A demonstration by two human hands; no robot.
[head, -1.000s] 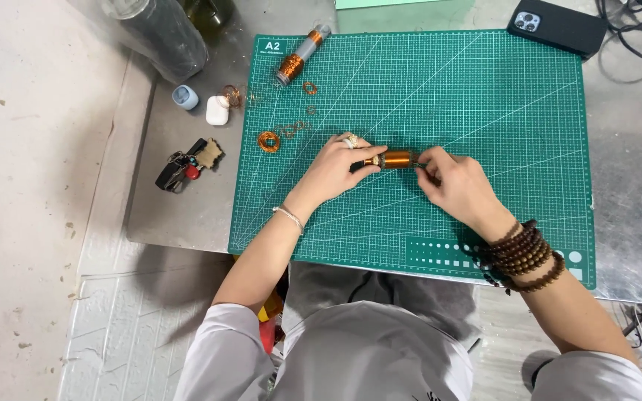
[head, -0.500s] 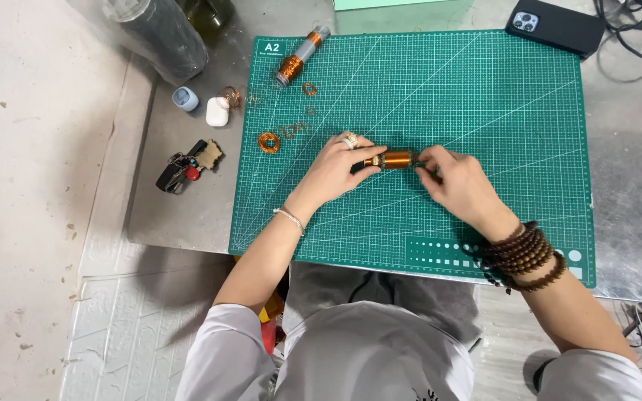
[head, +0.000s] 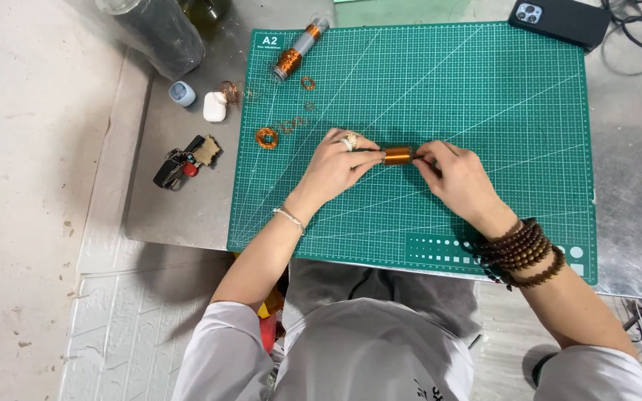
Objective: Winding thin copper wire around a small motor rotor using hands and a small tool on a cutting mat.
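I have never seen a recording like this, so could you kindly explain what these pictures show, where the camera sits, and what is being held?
There is no machine here: a person works with two bare hands, and a camera worn on the head looks down at them. The left hand and the right hand together hold a small cylinder wound with copper-coloured wire just above a green gridded cutting mat on a grey metal table. A spool of copper wire on a clear tube and a small loose copper wire coil lie near the mat's far left corner. Off the mat lie a bunch of keys, a small white case and a dark phone.
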